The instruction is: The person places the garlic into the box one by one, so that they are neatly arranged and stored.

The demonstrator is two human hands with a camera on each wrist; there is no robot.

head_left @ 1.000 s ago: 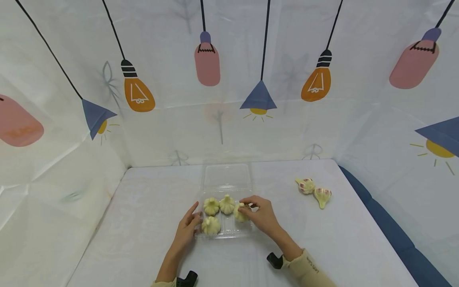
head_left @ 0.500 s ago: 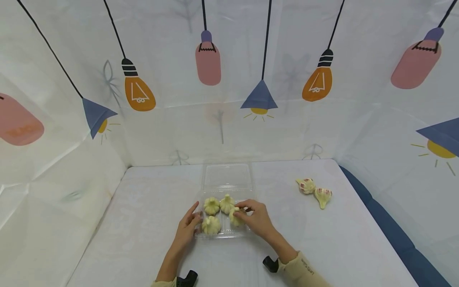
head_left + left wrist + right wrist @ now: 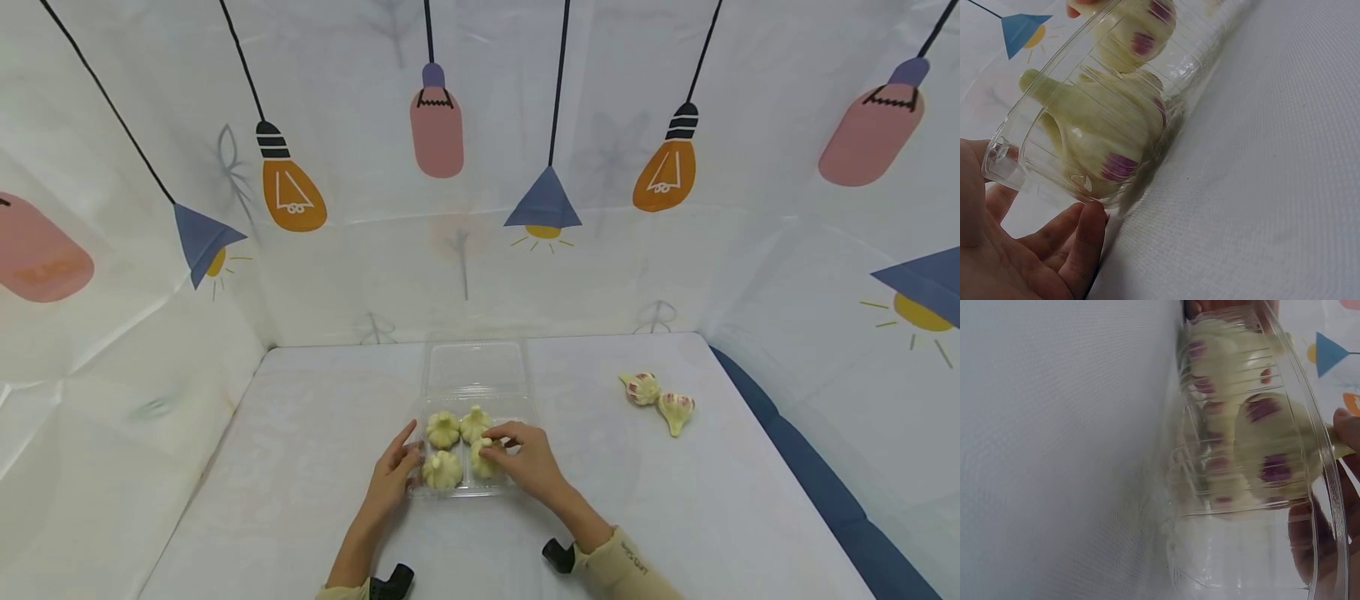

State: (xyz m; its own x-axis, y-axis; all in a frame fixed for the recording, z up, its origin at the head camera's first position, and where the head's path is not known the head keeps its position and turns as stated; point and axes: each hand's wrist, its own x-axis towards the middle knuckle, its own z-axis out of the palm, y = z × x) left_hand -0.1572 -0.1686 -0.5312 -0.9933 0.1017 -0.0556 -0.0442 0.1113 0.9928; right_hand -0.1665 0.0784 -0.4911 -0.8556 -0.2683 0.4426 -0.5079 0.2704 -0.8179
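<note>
A clear plastic clamshell box (image 3: 480, 492) lies with its lid folded back. Pale garlic bulbs (image 3: 442, 472) sit in it, their purple patches visible through the wall in both wrist views. My right hand (image 3: 528, 460) pinches one garlic bulb (image 3: 481, 463) by its stem, inside the box in the front row, right of another bulb. That bulb (image 3: 1275, 447) appears through the plastic in the right wrist view. At the box's left side, my left hand (image 3: 393, 475) rests against the wall with relaxed fingers; the left wrist view shows its fingertips (image 3: 1090, 215) touching the corner.
Two garlic bulbs (image 3: 657, 402) with reddish streaks lie on the white table (image 3: 300, 400) to the right. The box's lid (image 3: 476, 367) lies toward the back. A white patterned curtain (image 3: 480, 275) stands behind the table; a blue seat (image 3: 810, 467) borders its right edge.
My right hand has carried the pinched garlic bulb left and slightly toward me, from the box's right side to beside the front-left bulb. My left hand has stayed in place.
</note>
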